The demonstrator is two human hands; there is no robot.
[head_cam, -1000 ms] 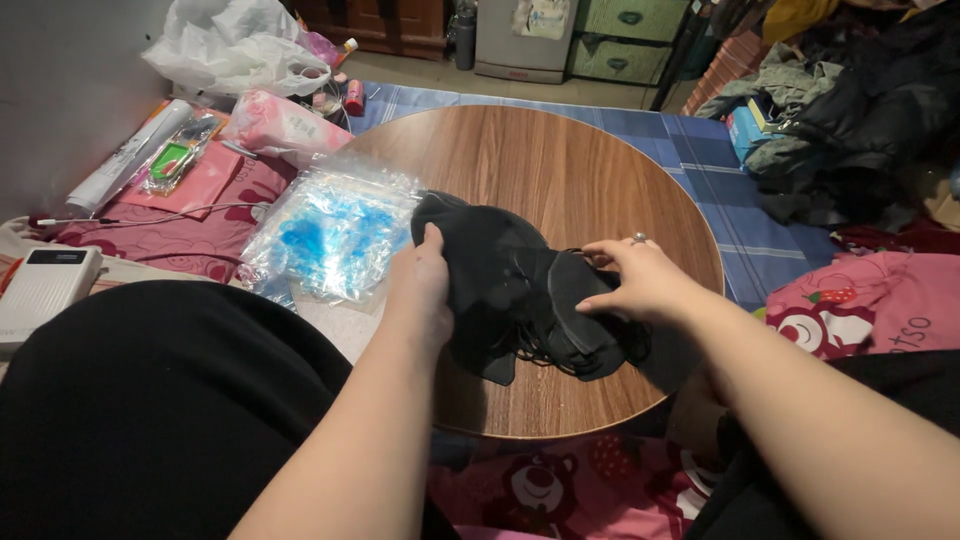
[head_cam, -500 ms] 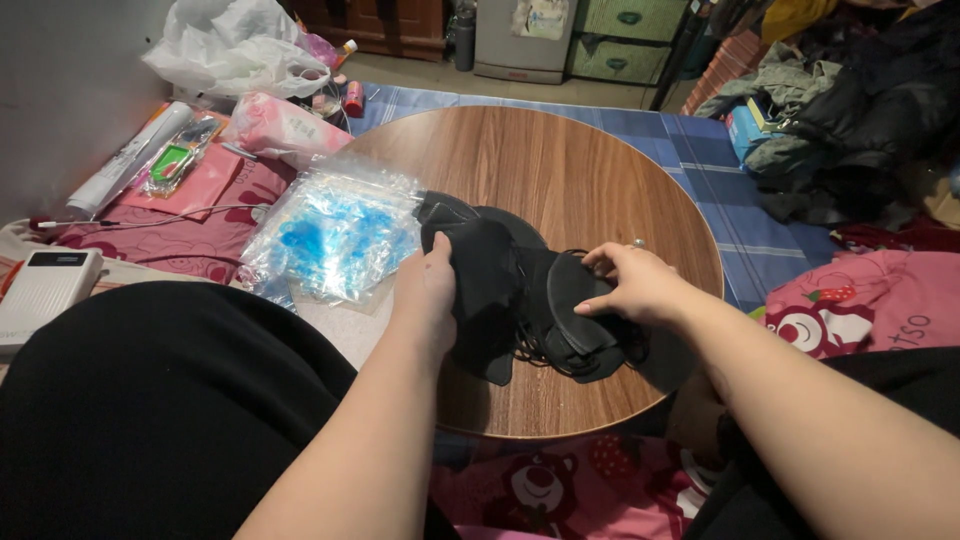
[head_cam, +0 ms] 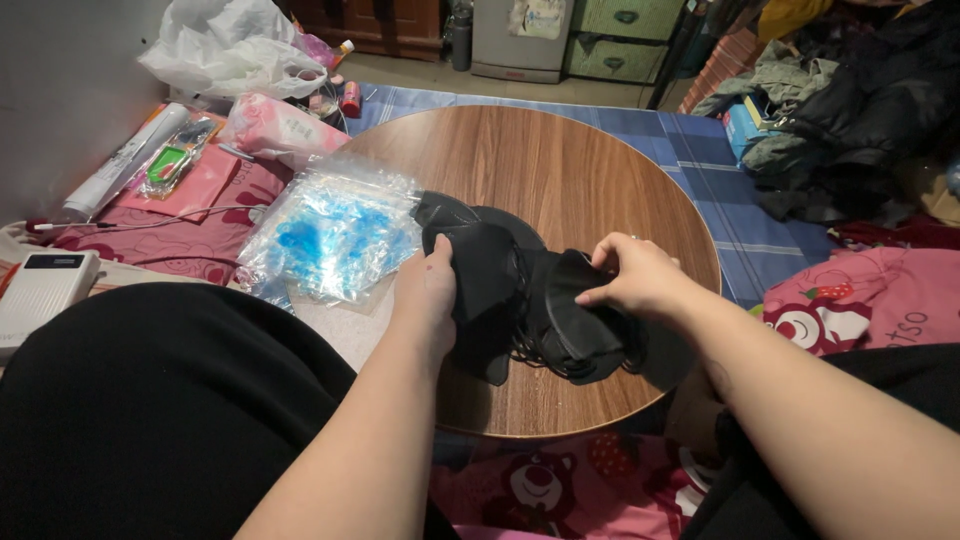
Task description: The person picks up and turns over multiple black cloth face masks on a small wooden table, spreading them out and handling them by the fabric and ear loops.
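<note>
A pile of black face masks (head_cam: pixel 520 300) lies on the near part of a round wooden table (head_cam: pixel 560 170), and both hands are on it. The left hand (head_cam: pixel 428 295) presses on the left side of the pile, its thumb lying over the top of one mask and its fingers tucked under or behind the fabric, so how they are curled cannot be told. The right hand (head_cam: pixel 640 280) is on the right side of the pile, its fingertips closed together in a pinch on the upper edge of one folded mask, with thin black ear loops spilling out beneath.

Just left of the masks, partly over the table's edge, lies a heap of clear plastic bags with blue print (head_cam: pixel 330 235). Farther left on a red blanket are a white power bank (head_cam: pixel 40 290), a rolled white tube (head_cam: pixel 125 160) and a pink packet (head_cam: pixel 275 125). A white plastic bag (head_cam: pixel 230 50) sits at the far left. A blue checked mat (head_cam: pixel 740 200) lies beyond the table, with dark clothes (head_cam: pixel 860 110) piled at the far right.
</note>
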